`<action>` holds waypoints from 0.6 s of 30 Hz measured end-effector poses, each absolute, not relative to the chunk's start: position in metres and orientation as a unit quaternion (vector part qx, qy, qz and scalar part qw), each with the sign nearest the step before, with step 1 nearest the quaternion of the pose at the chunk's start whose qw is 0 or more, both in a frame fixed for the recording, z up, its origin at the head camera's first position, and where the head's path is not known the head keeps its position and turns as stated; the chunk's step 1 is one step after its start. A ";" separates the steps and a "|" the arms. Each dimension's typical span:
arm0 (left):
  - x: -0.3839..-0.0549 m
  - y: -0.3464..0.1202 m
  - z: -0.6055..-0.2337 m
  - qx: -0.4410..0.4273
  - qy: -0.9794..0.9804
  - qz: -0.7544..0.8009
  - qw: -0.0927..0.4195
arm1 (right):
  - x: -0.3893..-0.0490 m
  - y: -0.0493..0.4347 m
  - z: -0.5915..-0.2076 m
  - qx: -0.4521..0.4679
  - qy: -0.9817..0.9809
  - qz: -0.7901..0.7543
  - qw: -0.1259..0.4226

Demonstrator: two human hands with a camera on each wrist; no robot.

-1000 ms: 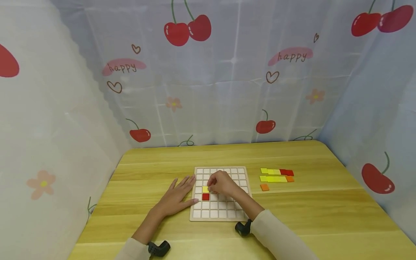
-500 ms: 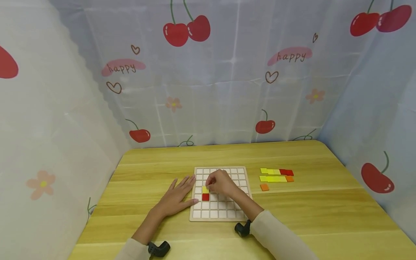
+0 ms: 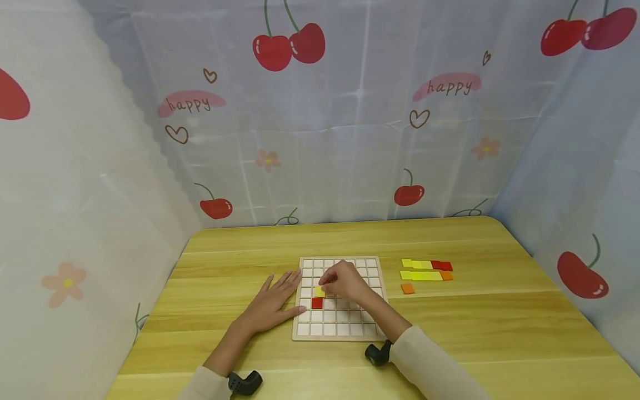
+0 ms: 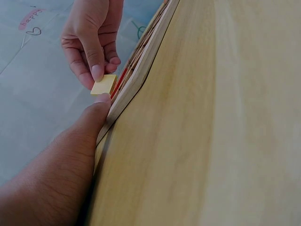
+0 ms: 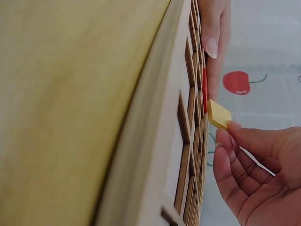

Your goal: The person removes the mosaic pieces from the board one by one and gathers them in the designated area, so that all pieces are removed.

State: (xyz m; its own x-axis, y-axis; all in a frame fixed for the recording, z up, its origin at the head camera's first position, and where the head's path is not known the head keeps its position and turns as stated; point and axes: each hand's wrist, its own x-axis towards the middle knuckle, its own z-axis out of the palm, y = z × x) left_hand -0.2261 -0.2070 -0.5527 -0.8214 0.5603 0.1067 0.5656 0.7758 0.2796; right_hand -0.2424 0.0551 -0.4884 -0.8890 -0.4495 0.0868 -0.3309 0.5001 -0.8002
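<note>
My right hand [image 3: 346, 282] pinches a yellow square tile [image 5: 219, 114] between thumb and fingertips. In the right wrist view the tile is tilted and held just off the surface of a wooden grid board [image 3: 342, 329]. A red tile [image 3: 317, 303] sits in a cell of the board, just below the yellow one in the head view. My left hand [image 3: 274, 304] lies with straight, spread fingers along the board's left side, its thumb and fingertips touching the edge. The palm side of the left hand is hidden.
Right of the board, a row of yellow and red tiles [image 3: 422, 264] lies on the wooden table [image 3: 480, 344]. Nearer is a row of yellow tiles [image 3: 420, 275] ending in an orange one, then a single orange tile [image 3: 408, 289]. Printed curtains surround the table.
The yellow tile, first lying level above the red one, has shifted slightly right with my right hand and now sits askew of its cell. My left hand stays in place.
</note>
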 end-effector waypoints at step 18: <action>-0.226 -0.206 -0.551 -0.303 -0.940 -0.156 0.011 | -0.230 0.083 -0.486 -0.203 0.854 -0.475 0.063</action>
State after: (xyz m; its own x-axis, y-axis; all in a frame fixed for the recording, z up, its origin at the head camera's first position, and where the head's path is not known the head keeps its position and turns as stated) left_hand -0.2256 -0.2060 -0.5514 -0.8166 0.5657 0.1145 0.5723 0.7681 0.2872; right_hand -0.2299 0.0828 -0.4856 -0.9100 -0.4061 0.0840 -0.2859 0.4674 -0.8366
